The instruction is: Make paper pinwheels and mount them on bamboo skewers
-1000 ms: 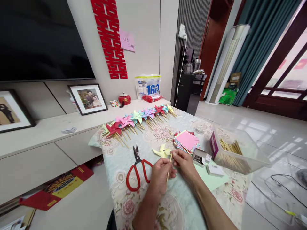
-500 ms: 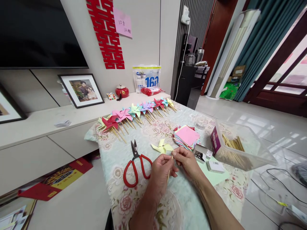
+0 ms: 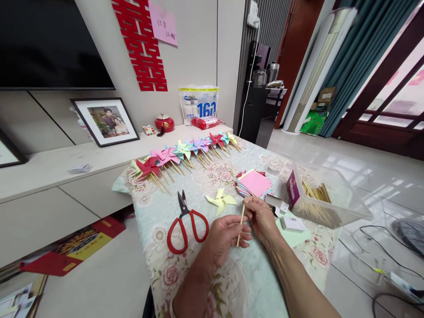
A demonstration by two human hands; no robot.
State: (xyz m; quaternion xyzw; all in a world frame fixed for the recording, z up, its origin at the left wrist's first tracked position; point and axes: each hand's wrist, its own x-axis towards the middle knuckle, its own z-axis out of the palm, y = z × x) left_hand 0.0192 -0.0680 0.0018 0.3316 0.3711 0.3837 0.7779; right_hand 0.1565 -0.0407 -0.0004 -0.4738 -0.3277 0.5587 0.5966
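A thin wooden stick (image 3: 242, 223) stands nearly upright between my hands. My left hand (image 3: 222, 238) is closed around its lower part, thumb against the fingers. The fingers of my right hand (image 3: 263, 217) pinch its top end; anything small held there is hidden. Just beyond lies a pale yellow paper pinwheel (image 3: 221, 201), flat on the cloth and apart from both hands. Red-handled scissors (image 3: 184, 209) rest to the left, blades pointing away from me. Behind my right hand is a stack of coloured paper squares (image 3: 254, 182), pink on top.
Finished pinwheels on sticks (image 3: 183, 151) line the table's far edge. At right stands a clear plastic bin (image 3: 349, 207) holding sticks. Small white boxes, one marked here (image 3: 293, 224), lie on pale green paper (image 3: 298, 237). A round clear container (image 3: 274, 168) sits behind.
The stick has come up into clearer view between my hands, and my left fingers have loosened and spread somewhat. My right hand still pinches its top. The whole view has shifted slightly.
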